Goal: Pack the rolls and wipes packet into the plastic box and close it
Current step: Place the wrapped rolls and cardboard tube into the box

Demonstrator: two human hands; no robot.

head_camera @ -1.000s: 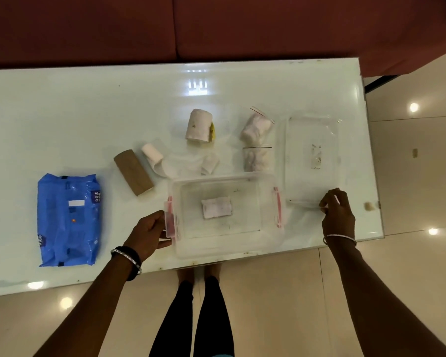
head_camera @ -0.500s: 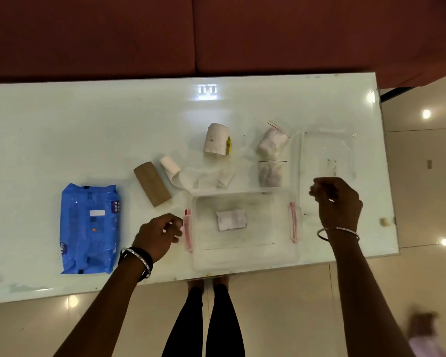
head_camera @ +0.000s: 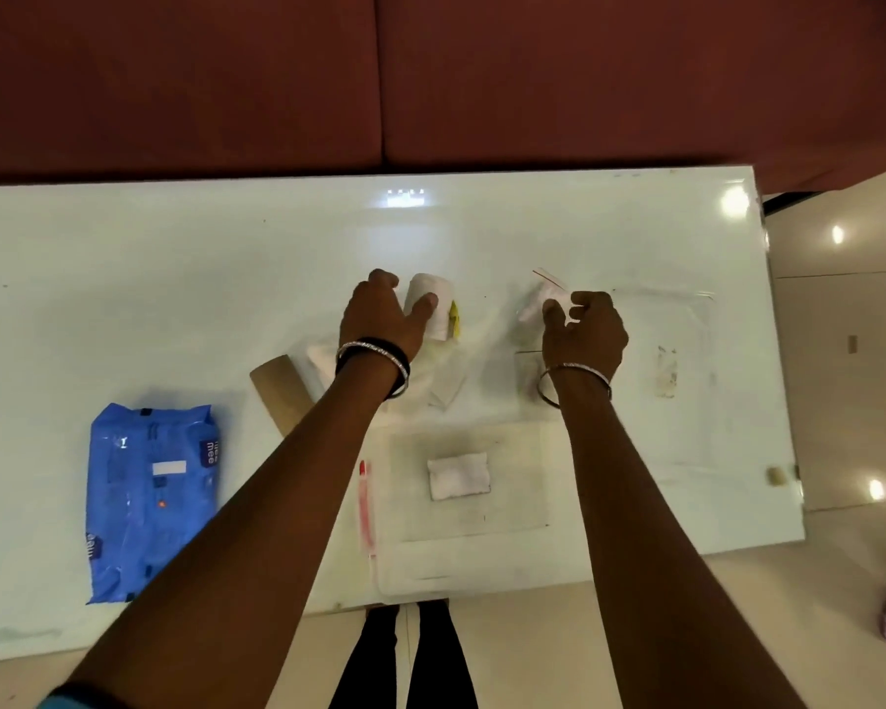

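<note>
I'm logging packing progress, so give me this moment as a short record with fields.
left hand: closed around white roll
right hand: pinching bagged roll
plastic box: open, holds one small white packet
lid: lying on table right of box
blue wipes packet: on table, left, not packed
brown roll: on table, not packed

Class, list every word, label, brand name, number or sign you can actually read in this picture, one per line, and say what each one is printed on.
"mee" in white letters, rotated sideways, on the blue wipes packet.
White label patch on the same packet: blank or too blurred to read.
White lettering at the packet's lower left corner: too blurred to read.
Stained sticker on the clear lid: no legible text.
White label inside the plastic box: nothing readable.
</note>
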